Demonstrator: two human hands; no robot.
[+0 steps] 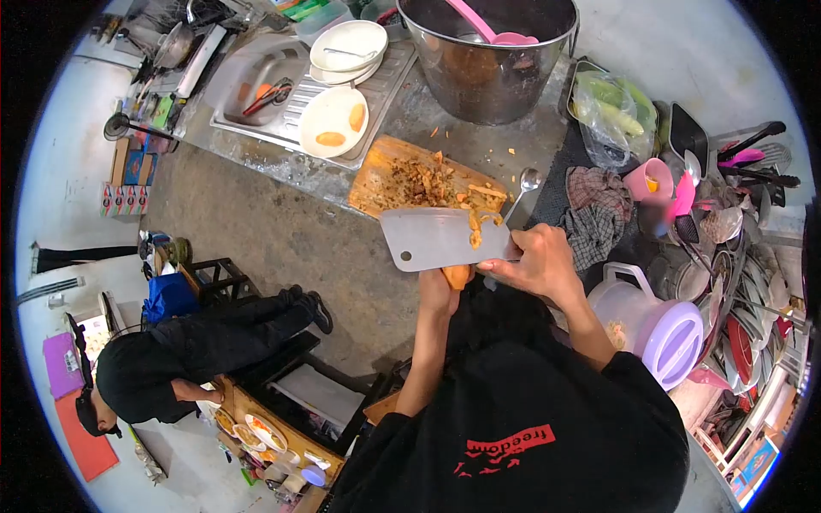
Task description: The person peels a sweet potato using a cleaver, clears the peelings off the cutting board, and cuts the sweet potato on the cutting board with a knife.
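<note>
My right hand [544, 262] is closed on a cleaver [436, 241] at its handle end. The broad grey blade lies across the front of my body, with orange shavings [475, 229] stuck to it. Below the blade, my left hand [438, 292] grips an orange vegetable [457, 275], which looks like a carrot and is partly hidden by the blade. Just beyond the cleaver is a wooden cutting board [372, 184] strewn with peelings [419, 178]. A white plate [312, 120] beside the board carries peeled orange pieces [331, 138].
A steel sink [282, 64] and stacked plates [346, 43] stand far left. A big metal pot [479, 81] is behind the board. A spoon [529, 179], cloths [599, 201] and a lidded container [676, 346] lie right. Another person [141, 368] works at lower left.
</note>
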